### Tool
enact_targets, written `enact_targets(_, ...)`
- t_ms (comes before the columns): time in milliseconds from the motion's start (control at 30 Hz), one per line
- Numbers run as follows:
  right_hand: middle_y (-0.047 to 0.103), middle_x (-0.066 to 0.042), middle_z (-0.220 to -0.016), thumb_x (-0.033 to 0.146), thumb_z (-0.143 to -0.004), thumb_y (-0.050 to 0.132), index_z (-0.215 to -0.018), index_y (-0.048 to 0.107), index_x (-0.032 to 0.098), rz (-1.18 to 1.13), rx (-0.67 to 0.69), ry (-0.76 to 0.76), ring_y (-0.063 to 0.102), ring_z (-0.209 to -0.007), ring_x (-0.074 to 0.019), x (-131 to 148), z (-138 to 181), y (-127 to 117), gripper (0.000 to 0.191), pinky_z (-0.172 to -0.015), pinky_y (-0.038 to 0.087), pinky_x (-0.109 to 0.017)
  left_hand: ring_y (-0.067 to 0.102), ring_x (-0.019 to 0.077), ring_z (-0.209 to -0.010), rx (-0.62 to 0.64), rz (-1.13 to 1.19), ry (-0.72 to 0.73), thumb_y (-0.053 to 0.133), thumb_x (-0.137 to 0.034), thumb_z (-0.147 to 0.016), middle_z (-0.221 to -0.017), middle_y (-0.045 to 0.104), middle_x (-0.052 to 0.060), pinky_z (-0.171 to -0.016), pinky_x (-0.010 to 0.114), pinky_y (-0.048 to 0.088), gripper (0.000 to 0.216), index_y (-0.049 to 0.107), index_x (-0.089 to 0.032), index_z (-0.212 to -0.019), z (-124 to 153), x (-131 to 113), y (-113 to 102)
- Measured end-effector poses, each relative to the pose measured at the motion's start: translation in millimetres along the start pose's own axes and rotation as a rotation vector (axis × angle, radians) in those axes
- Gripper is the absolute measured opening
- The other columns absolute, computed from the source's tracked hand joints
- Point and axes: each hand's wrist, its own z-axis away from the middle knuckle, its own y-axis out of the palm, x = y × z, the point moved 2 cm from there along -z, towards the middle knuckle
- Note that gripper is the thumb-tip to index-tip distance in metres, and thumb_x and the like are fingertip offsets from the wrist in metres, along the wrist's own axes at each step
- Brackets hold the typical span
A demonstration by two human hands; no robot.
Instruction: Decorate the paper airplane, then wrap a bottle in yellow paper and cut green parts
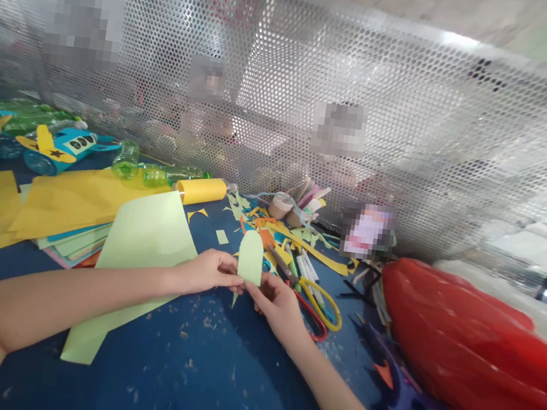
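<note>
Between my two hands a small light-green paper piece point(251, 259) with a rounded top stands upright above the blue table. My left hand point(211, 272) pinches its lower left edge, and my right hand point(280, 305) grips the lower right corner. Under my left forearm lies a large light-green paper sheet point(147, 242) with a cut-out corner. Just beyond my right hand are scissors with yellow handles point(323, 304) and another pair with red handles point(313, 318), partly hidden by the hand. Several markers point(306, 270) lie beside them.
Yellow sheets point(72, 202) and stacked coloured paper lie left. Behind are a yellow-wrapped bottle point(202, 191), green plastic bottles point(127, 159), a blue toy plane point(72, 145) and paper scraps point(238, 206). A red plastic bag point(460, 351) bulges at right. A perforated metal screen point(282, 65) borders the table.
</note>
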Motion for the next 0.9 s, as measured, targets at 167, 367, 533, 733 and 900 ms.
enact_targets(167,0.051,0.004,-0.054,0.051,-0.073,0.067,-0.075,0.057,0.019,0.03,-0.007,0.004,0.045,-0.045,-0.0106,-2.5,-0.7,0.1,0.033,-0.045,0.037,-0.024,0.068,0.02,-0.083,0.053,-0.008,0.021,0.072,-0.033,-0.071,-0.09,0.072,0.008,-0.08,0.031,0.052,0.031,0.068,-0.012,-0.094,-0.7,4.4,-0.8)
enact_targets(367,0.049,0.005,-0.051,0.052,-0.072,0.067,-0.073,0.057,0.019,0.036,-0.012,0.023,0.044,-0.045,-0.011,1.9,-1.0,0.9,0.035,-0.046,0.036,-0.025,0.067,0.0174,-0.075,0.005,-0.028,0.002,0.071,-0.031,-0.072,-0.081,0.072,0.007,-0.073,0.028,0.052,0.025,0.068,-0.012,-0.087,0.2,-1.8,2.1)
enact_targets(533,0.046,0.007,-0.048,0.056,-0.075,0.062,-0.073,0.053,0.02,-0.057,-0.055,0.03,0.043,-0.042,-0.0104,4.7,-0.1,-0.3,0.036,-0.045,0.035,-0.024,0.067,0.0162,-0.075,-0.039,0.015,0.011,0.07,-0.031,-0.074,-0.083,0.072,0.008,-0.075,0.028,0.052,0.024,0.068,-0.011,-0.088,0.1,-2.7,1.0)
enact_targets(733,0.047,0.006,-0.047,0.054,-0.083,0.054,-0.079,0.054,0.019,-0.033,-0.056,0.017,0.043,-0.042,-0.0105,1.5,-0.5,-0.9,0.035,-0.046,0.036,-0.023,0.068,0.018,-0.08,-0.058,0.045,0.02,0.071,-0.035,-0.074,-0.087,0.072,0.01,-0.079,0.03,0.053,0.03,0.068,-0.01,-0.09,-3.4,4.4,-0.8)
enact_targets(900,0.047,0.006,-0.047,0.052,-0.086,0.05,-0.08,0.055,0.019,-0.035,-0.061,0.014,0.044,-0.042,-0.01,-2.4,-1.6,-1.9,0.034,-0.045,0.036,-0.022,0.068,0.0204,-0.085,-0.072,0.072,0.024,0.071,-0.038,-0.073,-0.09,0.072,0.011,-0.082,0.034,0.053,0.035,0.068,-0.01,-0.094,-3.6,2.9,0.3)
